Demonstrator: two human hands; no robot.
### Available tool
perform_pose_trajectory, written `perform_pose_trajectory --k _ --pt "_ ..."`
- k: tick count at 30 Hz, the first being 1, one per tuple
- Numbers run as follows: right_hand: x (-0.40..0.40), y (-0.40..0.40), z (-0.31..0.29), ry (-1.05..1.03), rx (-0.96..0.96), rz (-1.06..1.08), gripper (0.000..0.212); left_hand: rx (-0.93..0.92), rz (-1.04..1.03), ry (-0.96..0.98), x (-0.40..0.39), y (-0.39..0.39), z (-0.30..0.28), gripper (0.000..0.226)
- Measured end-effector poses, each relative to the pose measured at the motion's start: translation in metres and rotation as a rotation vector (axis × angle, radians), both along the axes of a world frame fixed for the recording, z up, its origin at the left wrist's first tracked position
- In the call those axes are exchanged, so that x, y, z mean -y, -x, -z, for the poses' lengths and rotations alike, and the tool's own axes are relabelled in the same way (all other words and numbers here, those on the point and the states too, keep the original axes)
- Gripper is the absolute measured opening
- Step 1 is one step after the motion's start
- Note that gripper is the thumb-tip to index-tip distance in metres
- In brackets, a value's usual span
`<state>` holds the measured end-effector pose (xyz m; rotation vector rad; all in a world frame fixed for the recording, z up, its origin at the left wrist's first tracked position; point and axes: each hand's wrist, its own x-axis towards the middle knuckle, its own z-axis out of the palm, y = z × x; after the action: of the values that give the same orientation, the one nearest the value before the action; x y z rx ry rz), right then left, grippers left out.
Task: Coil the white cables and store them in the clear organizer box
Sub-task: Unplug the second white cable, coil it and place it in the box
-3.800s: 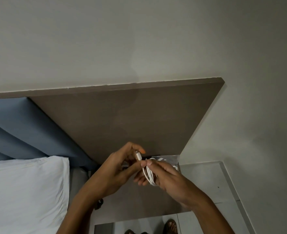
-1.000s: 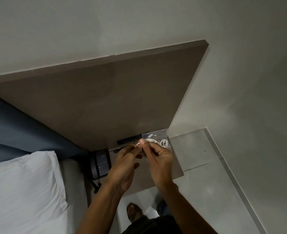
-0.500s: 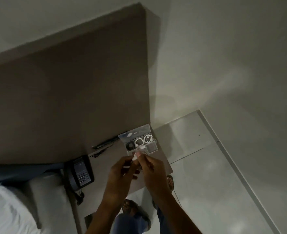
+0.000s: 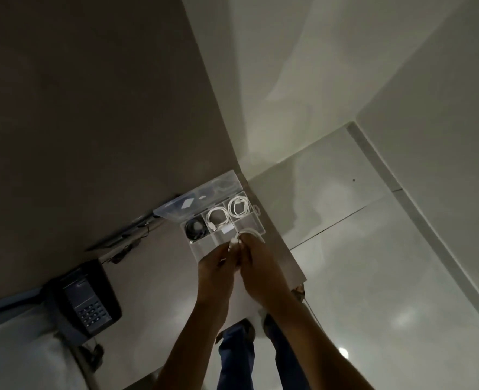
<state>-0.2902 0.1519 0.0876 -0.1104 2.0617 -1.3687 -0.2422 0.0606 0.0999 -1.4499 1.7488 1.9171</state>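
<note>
White cable (image 4: 250, 233) is pinched by both hands, left hand (image 4: 215, 270) and right hand (image 4: 259, 267), fingers closed on the coil and its plug end, held right over the front right compartment of the clear organizer box (image 4: 201, 245). Half a second earlier the coil was held short of the box; it has now been brought over it, so drop-in looks imminent. Two white coils (image 4: 218, 216) and a black coil (image 4: 195, 229) are already stowed. Phone (image 4: 87, 301) is seen larger, the view having tilted down.
</note>
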Motion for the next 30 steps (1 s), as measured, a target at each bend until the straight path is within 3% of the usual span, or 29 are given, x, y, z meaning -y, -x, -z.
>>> perform_pose_trajectory --k 5,11,15,18,20,25,30 --pt "-0.006 0.017 0.076 -0.060 -0.267 -0.011 0.014 -0.045 -0.167 -0.184 0.008 0.011 0.083 0.020" --pt "-0.001 0.024 0.131 -0.104 -0.264 0.084 0.011 -0.058 -0.185 -0.303 0.022 0.026 0.134 0.021" --pt "-0.001 0.029 0.146 -0.201 -0.351 0.105 0.011 -0.013 -0.127 -0.205 0.029 0.034 0.148 0.020" --pt "-0.005 0.034 0.152 -0.246 -0.418 0.184 0.041 0.014 -0.069 -0.095 0.031 0.037 0.153 0.021" --pt "-0.010 0.038 0.153 -0.214 -0.350 0.218 0.056 0.028 -0.009 -0.020 0.032 0.038 0.155 0.019" --pt "-0.016 0.036 0.155 -0.133 -0.262 0.190 0.032 0.086 0.088 0.172 0.032 0.040 0.159 0.021" --pt "-0.017 0.037 0.156 -0.208 -0.290 0.189 0.027 0.100 0.151 0.346 0.025 0.037 0.158 0.022"
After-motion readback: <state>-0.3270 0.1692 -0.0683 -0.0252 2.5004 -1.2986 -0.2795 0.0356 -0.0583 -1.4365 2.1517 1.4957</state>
